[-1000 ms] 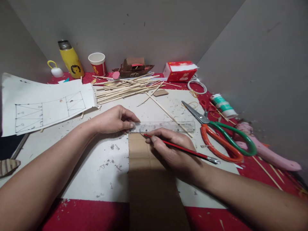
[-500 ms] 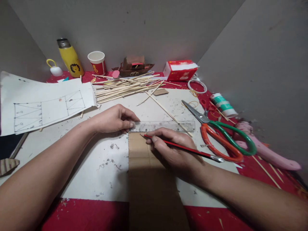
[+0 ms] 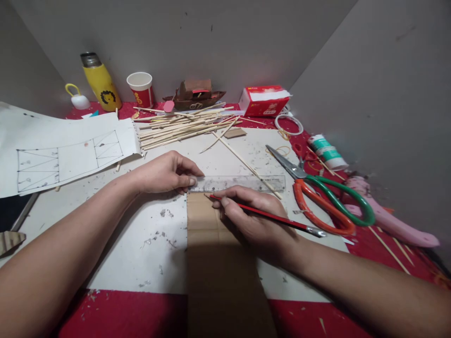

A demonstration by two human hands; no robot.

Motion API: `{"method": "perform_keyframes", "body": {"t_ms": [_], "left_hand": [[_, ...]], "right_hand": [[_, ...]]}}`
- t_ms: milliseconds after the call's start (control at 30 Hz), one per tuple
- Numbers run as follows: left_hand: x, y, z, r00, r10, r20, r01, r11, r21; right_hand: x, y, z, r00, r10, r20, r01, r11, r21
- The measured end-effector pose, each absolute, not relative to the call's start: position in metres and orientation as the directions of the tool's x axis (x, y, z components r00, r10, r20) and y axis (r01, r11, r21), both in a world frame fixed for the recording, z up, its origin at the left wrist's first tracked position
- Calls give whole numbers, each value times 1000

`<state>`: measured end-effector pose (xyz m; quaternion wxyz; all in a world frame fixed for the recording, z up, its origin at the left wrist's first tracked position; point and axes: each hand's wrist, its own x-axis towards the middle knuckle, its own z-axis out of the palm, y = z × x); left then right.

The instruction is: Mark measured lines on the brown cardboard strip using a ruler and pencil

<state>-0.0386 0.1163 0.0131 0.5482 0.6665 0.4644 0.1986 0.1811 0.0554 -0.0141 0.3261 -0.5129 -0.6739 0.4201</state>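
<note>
My left hand (image 3: pixel 168 173) is closed on the left end of a clear plastic ruler (image 3: pixel 239 183), thumb and fingers pinching it. The ruler lies along the far edge of a brown cardboard strip (image 3: pixel 221 272), which stretches toward me. In my right hand (image 3: pixel 255 218) is a red and black pencil (image 3: pixel 271 215), held in a writing grip. Its tip rests on or just over the cardboard near the ruler's lower edge; contact is too fine to tell. My right fingers cover part of the cardboard and of the ruler's edge.
Large scissors (image 3: pixel 324 192) with orange and green handles lie right of my right hand. Thin wooden sticks (image 3: pixel 186 124) are piled behind the ruler. A paper drawing (image 3: pixel 73 145) is at left. Farther back stand a yellow bottle (image 3: pixel 100 84), paper cup (image 3: pixel 140 89), model boat (image 3: pixel 195 96) and tissue pack (image 3: pixel 266 101).
The pencil tip has shifted very slightly to the left along the cardboard. The camera view has moved a little; my left hand and the ruler stay in place.
</note>
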Motion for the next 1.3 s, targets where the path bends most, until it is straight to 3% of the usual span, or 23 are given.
{"method": "perform_keyframes", "body": {"t_ms": [633, 767, 933, 1167, 1300], "left_hand": [[-39, 117, 12, 503, 835, -223, 396, 7, 918], [-39, 117, 12, 490, 839, -236, 371, 44, 928], [-41, 117, 15, 473, 836, -280, 279, 159, 947], [-43, 117, 17, 343, 907, -243, 50, 241, 969], [-41, 118, 19, 264, 940, -215, -41, 233, 972]], "right_hand": [[182, 57, -17, -262, 965, -9, 405, 102, -908], [187, 55, -12, -270, 963, -9, 257, 63, -964], [197, 56, 12, -145, 965, 217, 35, 224, -974], [210, 69, 24, -32, 899, 438, 55, 439, -897], [216, 79, 25, 12, 817, 577, 151, 569, -808]]}}
